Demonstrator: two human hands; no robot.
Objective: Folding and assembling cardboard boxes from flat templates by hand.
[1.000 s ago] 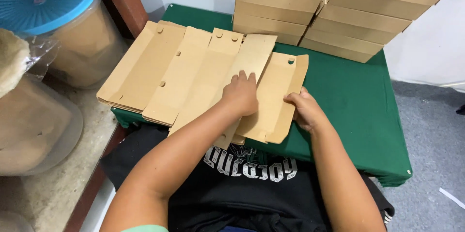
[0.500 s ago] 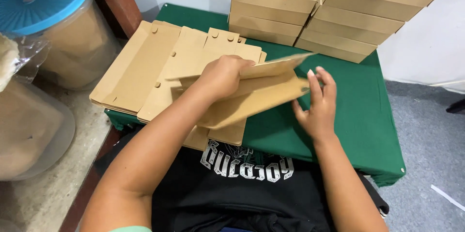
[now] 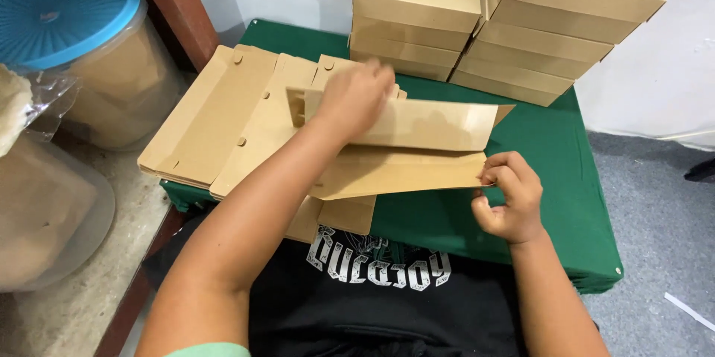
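Flat brown cardboard box blank (image 3: 402, 152) spans both hands, long axis left-right: left hand (image 3: 357, 96) grips its raised back flap, right hand (image 3: 506, 197) pinches the right end.

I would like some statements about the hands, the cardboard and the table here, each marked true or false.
1. The left hand grips the upper flap of the box blank. True.
2. The right hand rests flat on the table. False: it pinches the blank's right edge.
3. Finished boxes stand stacked at the far side of the table. True.
4. The table cover is red. False: it is green.
5. Flat blanks lie at the table's left. True.
6. The jar has a yellow lid. False: blue.
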